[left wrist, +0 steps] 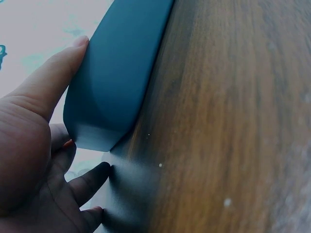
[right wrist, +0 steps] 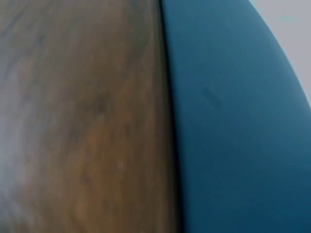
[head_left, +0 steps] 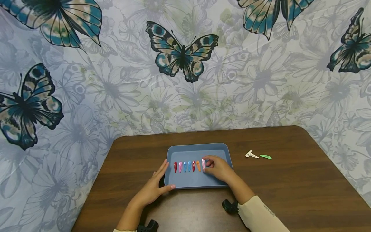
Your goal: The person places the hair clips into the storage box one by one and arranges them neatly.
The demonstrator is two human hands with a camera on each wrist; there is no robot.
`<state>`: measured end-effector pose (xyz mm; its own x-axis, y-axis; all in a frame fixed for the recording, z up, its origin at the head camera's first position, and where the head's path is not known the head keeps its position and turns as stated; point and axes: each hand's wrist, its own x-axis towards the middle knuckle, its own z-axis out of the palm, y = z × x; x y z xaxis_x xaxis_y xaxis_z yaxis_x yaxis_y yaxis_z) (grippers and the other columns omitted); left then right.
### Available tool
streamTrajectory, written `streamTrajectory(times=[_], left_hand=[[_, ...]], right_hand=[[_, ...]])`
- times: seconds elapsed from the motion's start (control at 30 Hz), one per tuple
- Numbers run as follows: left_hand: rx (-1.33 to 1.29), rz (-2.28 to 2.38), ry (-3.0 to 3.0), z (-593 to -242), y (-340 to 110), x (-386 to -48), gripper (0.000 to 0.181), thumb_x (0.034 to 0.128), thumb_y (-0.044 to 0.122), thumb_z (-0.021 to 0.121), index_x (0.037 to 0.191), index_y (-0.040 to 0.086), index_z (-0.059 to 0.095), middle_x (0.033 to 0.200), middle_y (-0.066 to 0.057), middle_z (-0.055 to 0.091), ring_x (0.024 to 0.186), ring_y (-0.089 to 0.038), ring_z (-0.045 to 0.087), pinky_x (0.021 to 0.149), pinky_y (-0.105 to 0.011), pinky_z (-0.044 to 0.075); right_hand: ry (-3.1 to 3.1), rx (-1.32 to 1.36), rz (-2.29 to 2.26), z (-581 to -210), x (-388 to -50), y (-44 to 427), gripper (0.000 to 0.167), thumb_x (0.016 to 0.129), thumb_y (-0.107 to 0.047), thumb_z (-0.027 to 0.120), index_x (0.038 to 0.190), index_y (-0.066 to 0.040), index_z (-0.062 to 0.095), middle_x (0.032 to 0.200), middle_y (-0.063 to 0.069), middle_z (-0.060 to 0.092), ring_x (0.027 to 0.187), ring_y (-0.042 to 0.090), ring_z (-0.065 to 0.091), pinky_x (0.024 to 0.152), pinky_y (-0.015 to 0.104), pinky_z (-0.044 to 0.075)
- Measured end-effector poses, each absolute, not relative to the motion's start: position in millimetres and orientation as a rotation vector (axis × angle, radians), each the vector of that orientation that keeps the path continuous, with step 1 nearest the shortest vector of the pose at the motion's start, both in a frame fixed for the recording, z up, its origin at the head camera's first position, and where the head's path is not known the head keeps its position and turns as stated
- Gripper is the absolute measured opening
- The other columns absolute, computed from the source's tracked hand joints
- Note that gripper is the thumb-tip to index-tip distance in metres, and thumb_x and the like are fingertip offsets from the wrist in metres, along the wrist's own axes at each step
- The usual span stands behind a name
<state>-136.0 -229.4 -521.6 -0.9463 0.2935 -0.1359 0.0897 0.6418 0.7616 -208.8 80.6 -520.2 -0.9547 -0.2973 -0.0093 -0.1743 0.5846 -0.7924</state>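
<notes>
A shallow blue-grey tray (head_left: 200,184) lies on the table, bearing a row of snap hair clips: a dark red clip (head_left: 175,167) at the left end, then pink, blue, red and an orange clip (head_left: 198,166). At the row's right end my right hand (head_left: 218,168) pinches a pale pink hair clip (head_left: 203,163) between thumb and fingers. My left hand (head_left: 153,187) spans the tray's near left corner, its fingers along the left side and its thumb (left wrist: 65,68) against the near wall. The right wrist view shows tray wall and table, but no hand.
To the right of the tray, white hair clips (head_left: 252,154) and a green hair clip (head_left: 265,157) lie on the brown wooden table (head_left: 301,180). Behind the table hangs a butterfly-patterned cloth (head_left: 258,80).
</notes>
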Motion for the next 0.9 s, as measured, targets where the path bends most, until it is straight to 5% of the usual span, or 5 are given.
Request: streamTrajectory(times=[0.9], left_hand=[[0.298, 1.191, 2.616, -521.4, -229.0, -135.9, 0.098, 0.0889, 0.050, 0.074, 0.164, 0.029, 0.014, 0.173, 0.008, 0.000, 0.159, -0.037, 0.003, 0.122, -0.069, -0.003]], right_hand=[[2.722, -0.398, -1.240, -524.8, -211.0, 75.1, 0.044, 0.077, -0.009, 0.085, 0.119, -0.009, 0.072, 0.082, 0.001, 0.057, 0.069, 0.011, 0.047, 0.063, 0.023, 0.038]])
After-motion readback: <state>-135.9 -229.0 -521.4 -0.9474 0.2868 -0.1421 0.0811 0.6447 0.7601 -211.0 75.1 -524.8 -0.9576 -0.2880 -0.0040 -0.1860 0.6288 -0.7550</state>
